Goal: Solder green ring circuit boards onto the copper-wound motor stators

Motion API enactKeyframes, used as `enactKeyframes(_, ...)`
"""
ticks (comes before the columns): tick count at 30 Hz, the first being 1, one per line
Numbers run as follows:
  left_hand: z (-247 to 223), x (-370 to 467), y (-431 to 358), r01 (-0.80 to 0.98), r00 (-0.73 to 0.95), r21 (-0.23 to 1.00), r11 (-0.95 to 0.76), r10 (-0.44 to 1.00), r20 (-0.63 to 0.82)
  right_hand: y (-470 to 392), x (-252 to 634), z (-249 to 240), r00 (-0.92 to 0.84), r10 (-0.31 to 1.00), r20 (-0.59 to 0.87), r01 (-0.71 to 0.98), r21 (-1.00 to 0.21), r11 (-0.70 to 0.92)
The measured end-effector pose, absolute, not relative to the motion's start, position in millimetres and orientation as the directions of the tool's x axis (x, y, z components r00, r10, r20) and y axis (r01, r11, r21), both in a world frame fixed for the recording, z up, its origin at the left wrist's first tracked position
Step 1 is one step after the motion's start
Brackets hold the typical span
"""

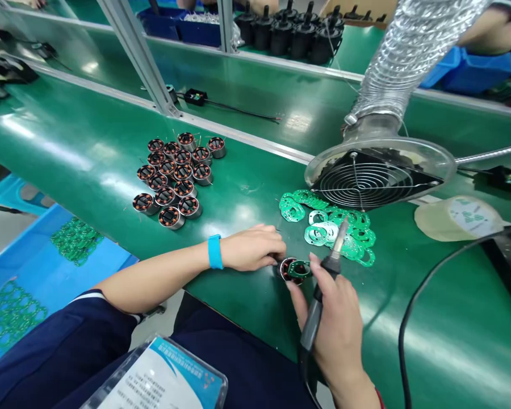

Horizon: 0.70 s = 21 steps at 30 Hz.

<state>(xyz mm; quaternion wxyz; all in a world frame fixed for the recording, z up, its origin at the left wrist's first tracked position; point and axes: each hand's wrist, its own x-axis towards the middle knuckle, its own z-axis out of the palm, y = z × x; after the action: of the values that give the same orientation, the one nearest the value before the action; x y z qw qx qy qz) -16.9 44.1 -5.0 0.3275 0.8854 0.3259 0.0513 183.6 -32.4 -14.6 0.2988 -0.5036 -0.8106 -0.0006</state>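
My left hand, with a blue wristband, has its fingers curled against the side of a motor stator with copper windings, which stands on the green table. In my right hand is a soldering iron, its tip pointing up and away from the stator. The thumb and forefinger of that hand are at a green ring-shaped circuit board, which lies tilted over the stator's top. Beyond them is a loose pile of similar ring boards, some with their pale side up.
Several stators stand grouped at left. A fume extractor fan on a ribbed duct hangs over the right. A tape roll and black cable lie at right. A blue bin holds green boards at lower left.
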Motion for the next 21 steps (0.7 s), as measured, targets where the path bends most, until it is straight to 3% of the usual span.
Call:
enactKeyframes(5,-4,-20,50,0.424,0.757,0.790,-0.443,0.652,-0.041,-25,189,-16,-0.425,0.838,0.343,0.700,-0.462,0.544)
enactKeyframes(9,-4,-15,47,0.286,0.697,0.954,-0.095,0.703,-0.139,-19,194,-16,-0.455,0.842,0.289,0.658,-0.529,0.536)
enactKeyframes(12,-4,-6,42,0.227,0.625,0.957,0.180,0.727,-0.285,-21,194,-17,-0.435,0.833,0.342,0.643,-0.529,0.553)
enactKeyframes(14,-5,0,40,0.195,0.595,0.942,0.274,0.730,-0.335,-23,192,-17,-0.427,0.803,0.415,0.628,-0.503,0.594)
enactKeyframes(19,-4,4,37,0.150,0.536,0.920,0.362,0.752,-0.384,-26,191,-13,-0.446,0.745,0.495,0.677,-0.358,0.643)
enactKeyframes(21,-2,3,36,0.158,0.514,0.924,0.349,0.769,-0.379,-27,191,-11,-0.439,0.740,0.510,0.672,-0.361,0.647)
